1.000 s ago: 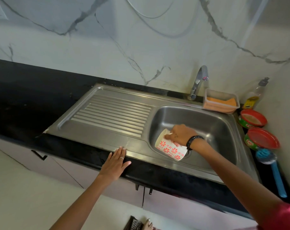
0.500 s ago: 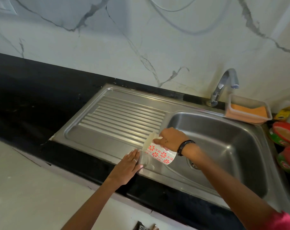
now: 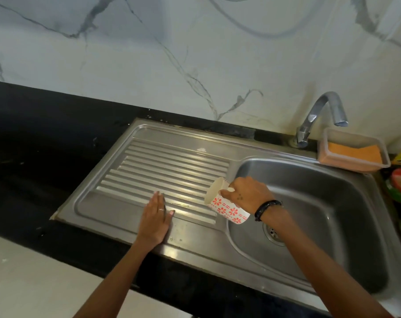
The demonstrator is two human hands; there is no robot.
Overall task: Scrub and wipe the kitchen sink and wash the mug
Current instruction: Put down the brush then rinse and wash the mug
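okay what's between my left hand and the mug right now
Only bare ribbed drainboard. In the head view, the left hand lies flat on the steel, and the mug, held tilted by the right hand, has nothing before it.

One head-worn view looks forward and steeply down from close above the counter point(image 3: 34, 143), onto the sink point(image 3: 332, 180), with the marble wall point(image 3: 149, 53) filling the top.

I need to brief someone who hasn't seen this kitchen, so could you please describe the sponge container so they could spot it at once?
Start at the steel sink and find the tap behind the basin. Just right of the tap's base, on the sink's back rim, sits a clear rectangular container. It alone holds an orange sponge.
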